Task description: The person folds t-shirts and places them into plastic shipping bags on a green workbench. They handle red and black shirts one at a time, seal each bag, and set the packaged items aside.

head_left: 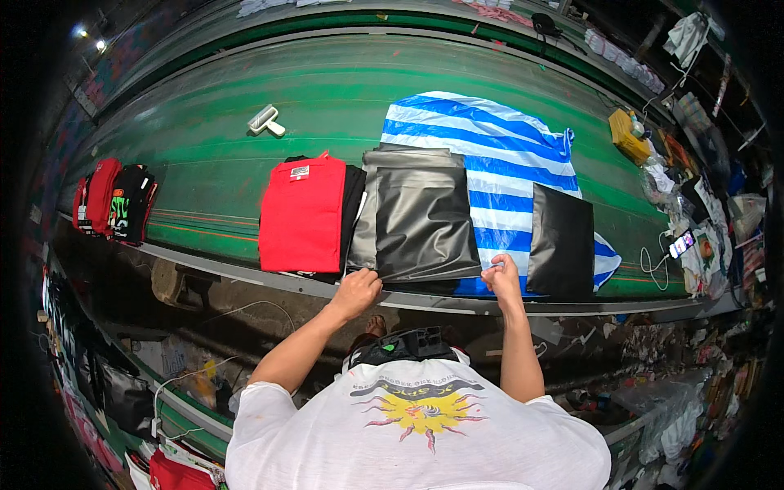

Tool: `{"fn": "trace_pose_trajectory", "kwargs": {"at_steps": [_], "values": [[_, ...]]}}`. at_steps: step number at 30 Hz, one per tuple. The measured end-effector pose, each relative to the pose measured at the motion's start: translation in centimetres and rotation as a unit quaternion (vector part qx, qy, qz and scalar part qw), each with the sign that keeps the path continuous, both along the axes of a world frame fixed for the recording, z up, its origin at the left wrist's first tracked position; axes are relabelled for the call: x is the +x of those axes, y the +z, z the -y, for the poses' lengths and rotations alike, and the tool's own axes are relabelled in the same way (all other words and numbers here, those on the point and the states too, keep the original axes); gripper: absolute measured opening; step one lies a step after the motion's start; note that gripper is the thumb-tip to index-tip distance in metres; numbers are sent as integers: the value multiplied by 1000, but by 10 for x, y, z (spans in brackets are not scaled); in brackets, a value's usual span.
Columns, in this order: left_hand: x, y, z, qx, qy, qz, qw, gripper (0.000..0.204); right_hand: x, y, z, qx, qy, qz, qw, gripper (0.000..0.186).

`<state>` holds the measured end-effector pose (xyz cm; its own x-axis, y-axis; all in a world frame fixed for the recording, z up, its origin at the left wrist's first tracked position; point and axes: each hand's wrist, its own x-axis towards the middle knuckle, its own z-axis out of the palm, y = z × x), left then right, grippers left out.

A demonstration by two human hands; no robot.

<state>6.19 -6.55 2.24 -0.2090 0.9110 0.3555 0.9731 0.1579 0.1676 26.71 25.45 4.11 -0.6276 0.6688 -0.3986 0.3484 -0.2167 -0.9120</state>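
Fingers of both hands, left hand [357, 291] and right hand [501, 273], are pinching shut on the grey plastic bag [420, 219], pulling its bottom corners flat at the green table's [212, 171] near edge.

The black garment [353, 214] is mostly hidden under the red folded shirt [302, 214], so only a thin strip shows on its right side. The blue and white striped sheet [498, 155] is partly covered by the grey bags [418, 214] and the black bag [562, 241]. The fingertips of the left hand [356, 292] curl out of sight at the near edge of the grey bags. What the right hand [501, 274] pinches is too small to tell. On the far right, the pile of things [694, 212] is blurry and squashed. At the near left, a red cloth [175, 474] is cut off by the bottom edge.
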Motion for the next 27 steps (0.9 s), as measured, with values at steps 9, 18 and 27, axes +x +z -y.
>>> {"fn": "trace_pose_trajectory", "kwargs": {"at_steps": [9, 18, 27], "values": [[-26, -12, 8, 35, 105, 285, 952, 37, -1, -4, -9, -50, 41, 68, 996, 40], [-25, -1, -62, 104, 264, 719, 635, 76, -38, -7, 7, 106, 58, 34, 992, 49], [-3, 44, -140, 103, 110, 588, 795, 77, -34, 39, -28, 337, 68, -67, 937, 36]]}}
